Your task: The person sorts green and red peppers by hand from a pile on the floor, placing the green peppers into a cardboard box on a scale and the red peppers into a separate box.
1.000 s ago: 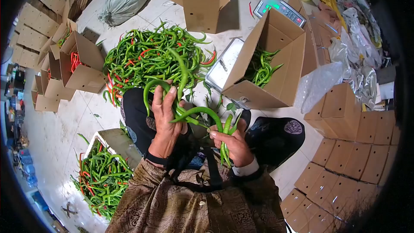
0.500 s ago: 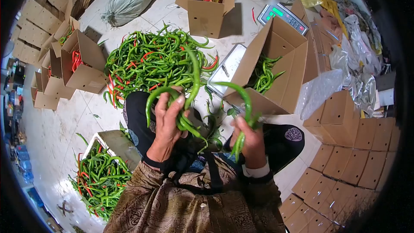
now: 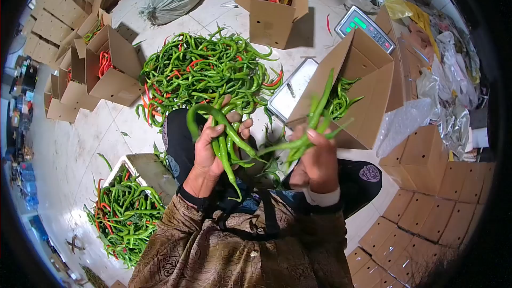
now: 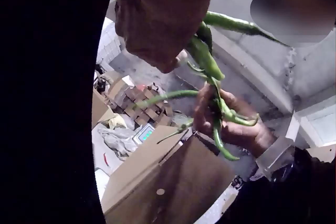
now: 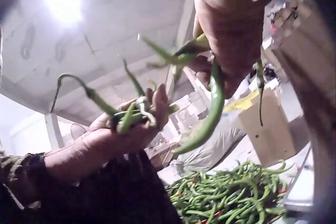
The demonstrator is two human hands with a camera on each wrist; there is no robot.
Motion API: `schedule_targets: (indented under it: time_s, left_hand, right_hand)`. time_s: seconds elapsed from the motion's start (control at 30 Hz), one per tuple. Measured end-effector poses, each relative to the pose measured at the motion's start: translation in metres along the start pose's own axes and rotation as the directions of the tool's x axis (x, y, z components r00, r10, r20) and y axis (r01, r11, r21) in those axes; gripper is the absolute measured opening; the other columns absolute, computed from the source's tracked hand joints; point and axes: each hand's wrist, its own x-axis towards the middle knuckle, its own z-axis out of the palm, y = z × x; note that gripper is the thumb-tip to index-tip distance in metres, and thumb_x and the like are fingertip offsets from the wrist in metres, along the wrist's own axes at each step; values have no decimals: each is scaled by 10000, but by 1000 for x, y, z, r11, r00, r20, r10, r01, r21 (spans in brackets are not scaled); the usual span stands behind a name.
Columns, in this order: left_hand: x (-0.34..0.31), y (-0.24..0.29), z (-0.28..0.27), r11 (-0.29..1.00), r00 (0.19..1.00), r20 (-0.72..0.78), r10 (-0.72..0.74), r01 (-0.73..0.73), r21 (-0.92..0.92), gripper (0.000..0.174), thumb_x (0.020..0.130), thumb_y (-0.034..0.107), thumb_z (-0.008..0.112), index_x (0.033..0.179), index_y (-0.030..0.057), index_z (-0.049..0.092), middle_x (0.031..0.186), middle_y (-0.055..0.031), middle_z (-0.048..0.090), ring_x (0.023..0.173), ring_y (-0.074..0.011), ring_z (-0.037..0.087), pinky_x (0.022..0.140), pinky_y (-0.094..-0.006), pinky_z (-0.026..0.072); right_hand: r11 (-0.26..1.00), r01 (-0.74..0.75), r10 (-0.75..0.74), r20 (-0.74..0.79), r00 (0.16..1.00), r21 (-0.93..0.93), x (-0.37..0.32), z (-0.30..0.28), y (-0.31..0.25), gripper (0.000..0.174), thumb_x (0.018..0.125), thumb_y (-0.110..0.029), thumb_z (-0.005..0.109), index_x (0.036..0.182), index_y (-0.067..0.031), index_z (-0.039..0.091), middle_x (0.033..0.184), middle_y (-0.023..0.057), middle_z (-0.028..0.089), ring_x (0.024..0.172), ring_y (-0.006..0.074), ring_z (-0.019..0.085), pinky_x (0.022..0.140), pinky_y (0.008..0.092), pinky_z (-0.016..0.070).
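My left hand (image 3: 207, 152) holds several long green chili peppers (image 3: 230, 138), a curved one arching over the thumb and others hanging below the fingers. To the right, my right hand (image 3: 320, 164) grips a small bunch of green chili peppers (image 3: 320, 106), blurred, their tips fanning out up and down. One thin pepper reaches from it toward the left hand's peppers. In the right wrist view the left hand (image 5: 118, 134) cradles its peppers on upturned fingers. Ahead of both hands lies a heap of green chili peppers (image 3: 208, 69) with some red ones mixed in.
An open cardboard box (image 3: 368, 122) with green peppers stands on a white platform scale (image 3: 293, 88), at right. Another box (image 3: 269, 24) holds red peppers, and more boxes (image 3: 114, 88) are at left. A foam crate (image 3: 154, 173) of peppers sits left of my knee.
The right hand has moved away from the left, to the right, and its bunch now shows more peppers. The left hand's peppers have shifted, with more of them pointing down.
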Motion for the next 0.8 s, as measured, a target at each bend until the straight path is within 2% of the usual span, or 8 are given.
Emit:
schedule_targets:
  time_s: [0.17,0.23,0.33,0.37,0.5,0.57,0.67,0.8]
  left_hand:
    - [4,-8,2,997,1000,-4,5,-4,73,719,832,47,541,1486,98,248,1310,-182,467,1171,-379,549,914,-419,550]
    - [4,-15,7,973,999,-27,22,-15,229,700,866,88,560,1488,89,239,1331,-184,453,1199,-371,527,984,-431,496]
    - [3,-33,15,825,992,72,104,-126,551,777,969,450,480,1537,66,112,1487,-220,314,1355,-333,376,1136,-435,290]
    - [3,-36,14,739,989,78,126,-146,658,822,965,544,441,1546,81,87,1523,-225,272,1378,-332,349,1154,-435,260]
    - [0,-35,6,829,995,95,17,-67,555,912,937,656,389,1540,42,89,1539,-217,248,1413,-324,291,1167,-422,212]
    - [-4,-21,18,678,980,137,-141,-5,735,944,921,659,428,1523,-5,132,1542,-221,243,1427,-324,256,1173,-427,169]
    - [-10,-22,24,676,989,151,10,-117,727,695,1022,440,398,1462,-83,268,1473,-219,372,1363,-310,372,1139,-421,269]
    - [-19,-12,27,758,964,-98,246,-128,640,427,1006,262,496,1299,-48,492,1070,-160,669,1026,-239,637,934,-370,481]
  right_hand:
    - [961,63,-44,77,996,-270,-11,-1,0,393,860,-210,656,1158,-2,506,918,88,619,901,204,611,849,375,505]
    - [925,-138,170,61,984,-353,-5,15,17,483,842,-222,722,1216,-14,501,1037,98,612,962,188,602,871,334,495]
    - [867,-108,232,202,951,-487,-3,22,54,795,744,-206,837,1370,0,393,1223,96,565,1093,180,557,930,297,463]
    - [756,80,99,235,967,-649,-3,23,65,882,731,-186,844,1422,3,329,1213,81,569,1094,175,546,943,294,451]
    - [873,-18,143,220,965,-487,-6,18,64,683,788,-69,753,1375,-8,410,1197,46,577,1081,136,541,939,287,445]
    - [935,-180,249,202,947,-306,-10,25,39,484,835,39,631,1299,-1,500,1147,27,607,1058,93,552,922,284,448]
    - [945,-243,279,149,949,-221,-9,19,19,476,827,-20,613,1289,4,501,1110,70,618,999,150,592,897,310,467]
    - [935,-354,341,275,899,-2,-3,-1,18,590,759,-141,609,1312,12,474,1058,146,610,944,245,607,868,364,480]
